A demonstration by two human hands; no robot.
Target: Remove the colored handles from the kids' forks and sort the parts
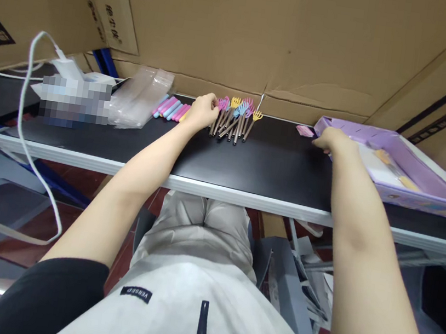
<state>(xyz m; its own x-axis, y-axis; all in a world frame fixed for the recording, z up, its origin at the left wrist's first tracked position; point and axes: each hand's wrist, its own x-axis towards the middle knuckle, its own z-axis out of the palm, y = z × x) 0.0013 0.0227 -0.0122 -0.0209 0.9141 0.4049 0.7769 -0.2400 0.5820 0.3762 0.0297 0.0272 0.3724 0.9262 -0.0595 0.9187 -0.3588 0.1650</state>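
Observation:
My left hand (pixel 204 110) is at the back of the black shelf, its fingers curled against the left side of a pile of small back scratchers (pixel 238 119). These have brown metal stems and pink, yellow, blue and purple claw heads. What the fingers hold, if anything, is hidden. Left of this hand lies a row of pink, blue and yellow tubes (pixel 171 109), partly covered by it. My right hand (pixel 332 140) is closed at the left end of a purple box (pixel 421 200); I cannot make out anything between its fingers. A small pink card (pixel 305 131) lies just left of it.
Clear plastic bags (pixel 139 97) lie left of the tubes. A white cable (pixel 25 100) hangs in a loop over the shelf's left front edge. Cardboard walls (pixel 242 31) close off the back and sides. Inside the purple box are white and yellowish items.

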